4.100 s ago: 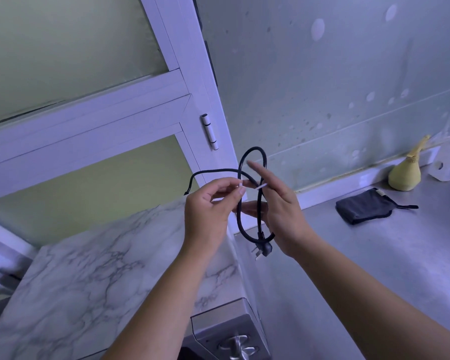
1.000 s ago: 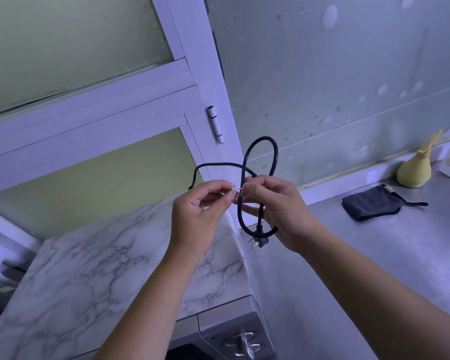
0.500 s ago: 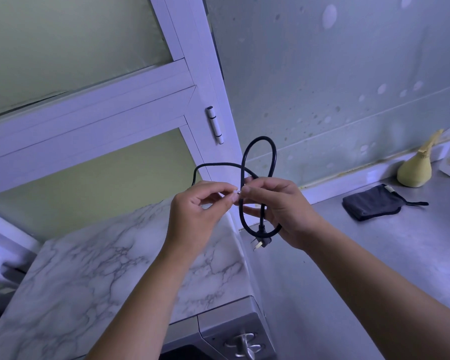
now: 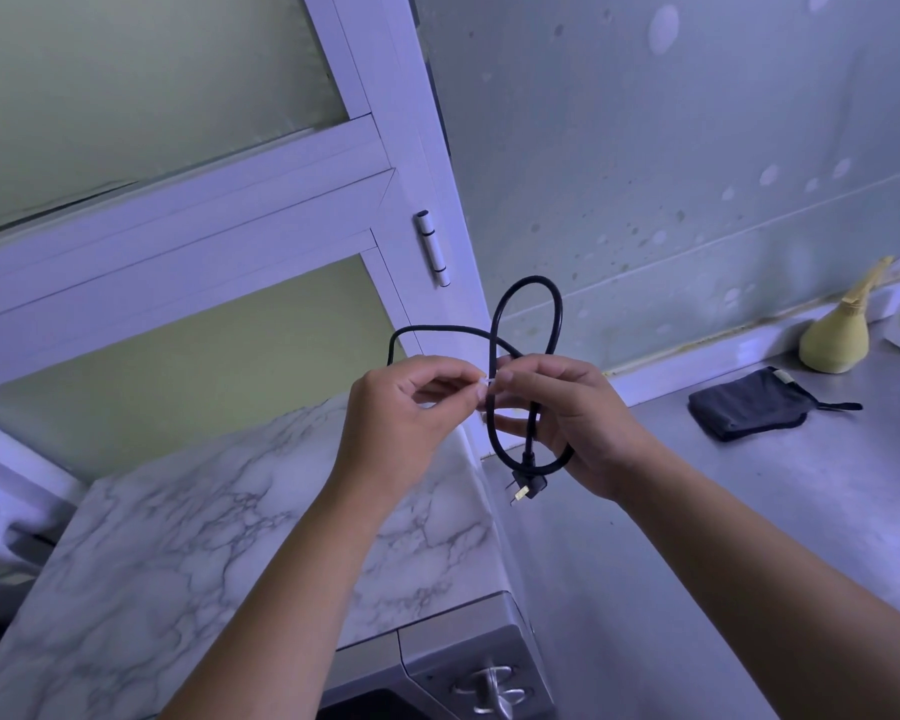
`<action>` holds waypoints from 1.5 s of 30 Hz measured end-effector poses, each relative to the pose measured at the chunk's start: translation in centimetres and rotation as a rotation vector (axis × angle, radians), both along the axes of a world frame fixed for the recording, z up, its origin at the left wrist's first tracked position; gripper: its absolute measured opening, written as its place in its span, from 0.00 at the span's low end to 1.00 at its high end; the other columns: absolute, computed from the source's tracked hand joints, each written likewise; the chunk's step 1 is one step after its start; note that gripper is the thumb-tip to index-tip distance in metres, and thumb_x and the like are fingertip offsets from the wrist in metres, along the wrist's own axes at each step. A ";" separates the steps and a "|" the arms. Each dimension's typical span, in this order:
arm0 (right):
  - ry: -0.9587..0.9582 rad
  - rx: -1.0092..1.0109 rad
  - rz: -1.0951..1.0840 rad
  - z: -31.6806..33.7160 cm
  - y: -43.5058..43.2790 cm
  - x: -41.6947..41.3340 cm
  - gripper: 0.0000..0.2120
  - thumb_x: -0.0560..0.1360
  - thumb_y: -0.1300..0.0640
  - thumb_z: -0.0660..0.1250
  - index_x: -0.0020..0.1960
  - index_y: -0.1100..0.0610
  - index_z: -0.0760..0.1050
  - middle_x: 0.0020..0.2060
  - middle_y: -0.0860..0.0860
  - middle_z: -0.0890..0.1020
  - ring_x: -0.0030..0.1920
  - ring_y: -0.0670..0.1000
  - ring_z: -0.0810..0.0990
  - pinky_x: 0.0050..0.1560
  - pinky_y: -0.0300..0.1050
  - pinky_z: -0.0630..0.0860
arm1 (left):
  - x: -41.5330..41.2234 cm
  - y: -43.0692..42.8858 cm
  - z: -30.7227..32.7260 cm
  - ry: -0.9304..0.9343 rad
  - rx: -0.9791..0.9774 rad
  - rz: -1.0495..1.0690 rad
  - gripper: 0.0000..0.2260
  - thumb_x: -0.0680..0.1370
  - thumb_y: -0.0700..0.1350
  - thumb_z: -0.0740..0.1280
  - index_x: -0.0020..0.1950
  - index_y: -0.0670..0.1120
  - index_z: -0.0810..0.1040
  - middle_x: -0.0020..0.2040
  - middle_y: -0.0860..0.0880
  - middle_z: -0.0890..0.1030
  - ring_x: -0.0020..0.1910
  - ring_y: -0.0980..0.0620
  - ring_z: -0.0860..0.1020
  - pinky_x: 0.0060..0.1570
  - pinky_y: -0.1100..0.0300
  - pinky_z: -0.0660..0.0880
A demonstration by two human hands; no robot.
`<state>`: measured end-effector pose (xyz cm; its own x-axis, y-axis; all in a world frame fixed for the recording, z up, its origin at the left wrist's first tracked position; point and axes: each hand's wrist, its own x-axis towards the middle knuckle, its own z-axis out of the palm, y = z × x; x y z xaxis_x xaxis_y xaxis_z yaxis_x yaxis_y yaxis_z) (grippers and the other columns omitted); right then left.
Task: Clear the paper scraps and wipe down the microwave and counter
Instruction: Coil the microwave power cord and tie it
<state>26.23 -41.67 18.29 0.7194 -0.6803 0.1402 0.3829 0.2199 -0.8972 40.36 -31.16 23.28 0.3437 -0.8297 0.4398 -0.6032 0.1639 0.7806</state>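
Nearest, at six o'clock: grey front of the microwave (image 4: 427, 662) with a metal knob (image 4: 494, 691), its marble-patterned top (image 4: 178, 563) spreading toward eight o'clock. Above that, near centre, left hand (image 4: 401, 413) pinching a small white tie (image 4: 484, 379) between thumb and forefinger, other fingers curled in. Just at three o'clock of it, right hand (image 4: 578, 423), fingers wrapped round the gathered loops of a black power cord (image 4: 559, 311), thumb and forefinger meeting the tie. Plug (image 4: 525, 484) dangling under the right palm, beside the microwave's right edge. Cord judged light, limp yet springy, likely to uncoil if released; best gripped where the loops cross, not by the plug. Tie tiny, easy to drop. At four o'clock the counter (image 4: 775, 537), smooth-looking, with room enough for a wiping sweep; tighter where it meets the microwave's side. Farther, at three o'clock, a dark folded cloth or pouch (image 4: 744, 405), soft, easy to lift by any edge; at two o'clock a yellow bulb-shaped object (image 4: 835, 337) against the wall ledge. Of paper scraps, none to be seen. Farthest, at ten o'clock, white window frame (image 4: 178, 226) and hinge (image 4: 431, 247), close behind the microwave.
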 end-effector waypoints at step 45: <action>0.012 0.011 -0.009 -0.1 0.1 0.2 0.05 0.71 0.60 0.73 0.41 0.63 0.81 0.40 0.49 0.82 0.48 0.53 0.84 0.58 0.56 0.81 | 0.0 0.1 -0.4 0.175 0.079 -0.026 0.09 0.72 0.38 0.77 0.42 0.53 0.86 0.41 0.52 0.87 0.43 0.52 0.86 0.45 0.66 0.79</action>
